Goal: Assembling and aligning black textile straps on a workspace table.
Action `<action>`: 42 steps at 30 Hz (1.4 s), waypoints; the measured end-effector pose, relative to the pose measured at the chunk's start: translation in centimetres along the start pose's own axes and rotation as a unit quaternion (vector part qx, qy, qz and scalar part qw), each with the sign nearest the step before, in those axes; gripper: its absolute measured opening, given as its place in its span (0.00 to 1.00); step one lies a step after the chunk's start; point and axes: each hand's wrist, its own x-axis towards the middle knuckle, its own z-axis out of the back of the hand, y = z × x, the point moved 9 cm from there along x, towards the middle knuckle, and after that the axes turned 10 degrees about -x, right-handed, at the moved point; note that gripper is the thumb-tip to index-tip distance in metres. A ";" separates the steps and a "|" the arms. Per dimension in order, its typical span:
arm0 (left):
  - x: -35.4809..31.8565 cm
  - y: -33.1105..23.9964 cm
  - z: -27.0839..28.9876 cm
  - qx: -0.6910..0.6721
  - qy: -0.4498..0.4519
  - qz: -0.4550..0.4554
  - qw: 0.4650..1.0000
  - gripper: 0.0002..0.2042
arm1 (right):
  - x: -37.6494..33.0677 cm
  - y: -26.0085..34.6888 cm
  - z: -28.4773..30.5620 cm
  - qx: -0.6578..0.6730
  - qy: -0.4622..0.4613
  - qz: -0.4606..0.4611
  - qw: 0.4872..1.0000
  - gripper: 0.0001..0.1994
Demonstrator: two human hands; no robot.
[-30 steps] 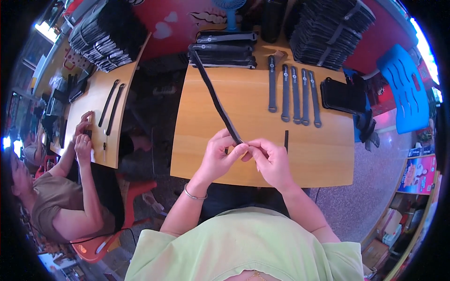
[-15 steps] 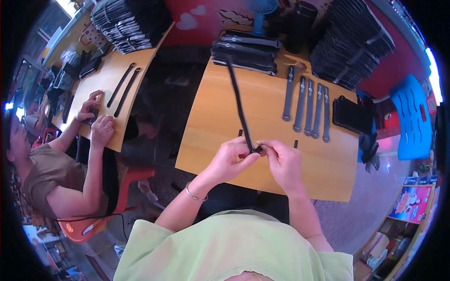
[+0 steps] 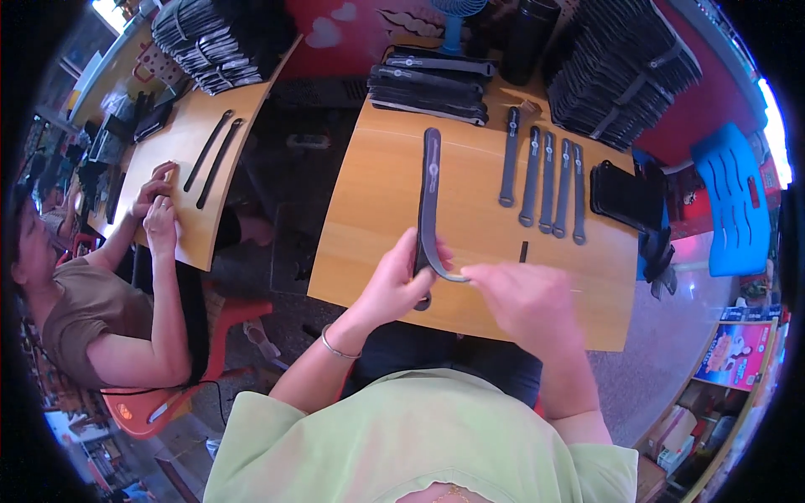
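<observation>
Strap [image 3: 429, 201] in left fingers [image 3: 418, 287] and right fingers [image 3: 490, 281], pale print [image 3: 433, 168] illegibly small

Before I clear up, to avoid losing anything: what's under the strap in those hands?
Wooden tabletop shows on either side of the strap beyond the left hand; whatever lies directly beneath strap or hand is covered.

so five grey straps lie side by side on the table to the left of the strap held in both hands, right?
Not quite: the head view shows the five grey straps side by side on the table to the right of the held strap, which is in the left hand and right hand.
</observation>
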 end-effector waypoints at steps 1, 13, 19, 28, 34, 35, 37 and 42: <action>0.3 -0.4 0.0 -0.085 -0.018 0.009 0.996 0.11 | -0.3 0.2 -0.5 0.001 0.025 0.003 1.000 0.13; -0.8 3.5 -1.9 -0.369 -0.081 0.164 0.911 0.04 | 0.0 0.4 -1.0 0.133 -0.064 -0.015 0.989 0.19; -2.8 3.4 -4.8 -0.382 0.103 0.262 0.881 0.05 | 0.4 -6.7 -3.7 0.352 -0.062 -0.172 0.918 0.03; -7.6 5.3 0.8 -0.340 0.103 0.321 0.878 0.05 | 4.6 -21.7 1.5 0.201 -0.162 -0.238 0.936 0.07; -10.0 6.2 5.5 -0.340 0.037 0.285 0.895 0.09 | 8.2 -19.3 7.9 -0.024 -0.332 -0.143 0.932 0.07; -9.8 6.0 5.9 -0.349 0.029 0.269 0.897 0.13 | 8.8 -18.9 7.6 -0.052 -0.321 -0.155 0.933 0.08; -9.0 5.5 5.8 -0.372 0.021 0.240 0.896 0.14 | 9.9 -19.3 6.9 -0.118 -0.322 -0.152 0.927 0.07; -7.9 4.7 5.3 -0.422 0.032 0.187 0.887 0.18 | 11.9 -18.9 4.1 -0.167 -0.317 -0.082 0.930 0.06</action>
